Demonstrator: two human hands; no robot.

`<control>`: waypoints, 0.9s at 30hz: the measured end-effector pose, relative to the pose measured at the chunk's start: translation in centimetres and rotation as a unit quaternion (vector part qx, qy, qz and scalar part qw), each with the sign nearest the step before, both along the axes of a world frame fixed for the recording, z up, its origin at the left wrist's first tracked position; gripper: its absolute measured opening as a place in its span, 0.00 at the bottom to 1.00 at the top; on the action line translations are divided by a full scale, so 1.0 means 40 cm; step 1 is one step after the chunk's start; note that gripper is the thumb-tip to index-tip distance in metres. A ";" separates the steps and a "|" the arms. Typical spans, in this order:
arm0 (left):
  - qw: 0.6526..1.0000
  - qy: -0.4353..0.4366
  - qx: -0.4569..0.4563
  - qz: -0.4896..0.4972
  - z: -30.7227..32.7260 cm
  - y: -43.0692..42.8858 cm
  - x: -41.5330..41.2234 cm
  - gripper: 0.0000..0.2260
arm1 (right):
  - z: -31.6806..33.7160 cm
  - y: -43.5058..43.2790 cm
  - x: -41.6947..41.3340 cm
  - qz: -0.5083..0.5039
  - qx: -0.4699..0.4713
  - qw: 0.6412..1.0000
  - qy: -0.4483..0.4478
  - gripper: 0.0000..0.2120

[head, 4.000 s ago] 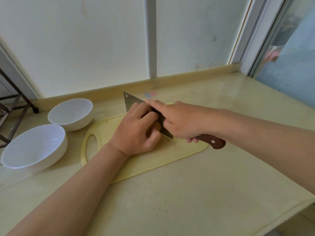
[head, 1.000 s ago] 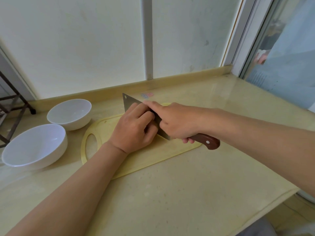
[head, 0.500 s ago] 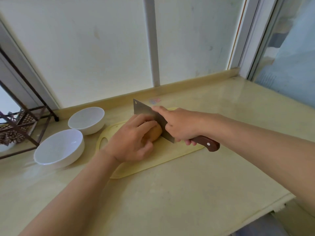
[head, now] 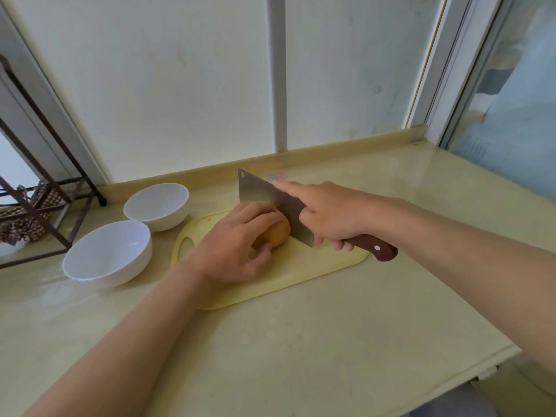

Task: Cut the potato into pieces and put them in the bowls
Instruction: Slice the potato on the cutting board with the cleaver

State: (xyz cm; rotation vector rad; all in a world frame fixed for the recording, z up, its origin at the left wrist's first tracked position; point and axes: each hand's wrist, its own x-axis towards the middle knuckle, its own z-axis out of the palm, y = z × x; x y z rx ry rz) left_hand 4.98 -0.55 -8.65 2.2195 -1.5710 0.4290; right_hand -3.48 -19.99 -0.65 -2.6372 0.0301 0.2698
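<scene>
A brown potato (head: 277, 233) lies on a pale yellow cutting board (head: 301, 266). My left hand (head: 237, 248) curls over the potato from the left and grips it. My right hand (head: 328, 215) grips the brown wooden handle of a cleaver (head: 270, 200), index finger stretched along the top of the blade. The blade stands upright against the potato's right end, its edge down at the board. Two white bowls sit left of the board: a near, larger bowl (head: 108, 254) and a far bowl (head: 156, 206); both look empty.
The beige counter (head: 301, 341) ends at a front edge on the lower right. A dark metal rack (head: 36, 212) stands at the far left. A wall and window frame close off the back.
The view has pulled back and shifted, so the potato shows more between my left fingers and the blade. Both hands keep their holds on the potato and the cleaver.
</scene>
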 end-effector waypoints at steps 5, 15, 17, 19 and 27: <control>1.000 -0.009 0.003 -0.004 0.000 -0.002 0.004 0.22 | 0.030 0.001 0.004 0.004 -0.009 1.000 -0.011 0.36; 0.999 -0.036 -0.004 -0.012 0.011 -0.003 0.006 0.20 | 0.054 0.004 0.003 0.003 -0.009 1.000 -0.019 0.38; 0.999 -0.034 -0.004 -0.012 0.013 -0.003 0.007 0.20 | 0.056 0.004 0.003 0.002 -0.009 1.000 -0.022 0.37; 0.999 -0.033 -0.005 -0.014 0.016 -0.004 0.008 0.20 | 0.058 0.004 0.005 0.003 -0.010 1.000 -0.025 0.37; 0.999 -0.031 0.015 -0.005 0.022 -0.004 0.008 0.20 | 0.069 0.004 0.001 0.001 -0.013 0.999 -0.030 0.38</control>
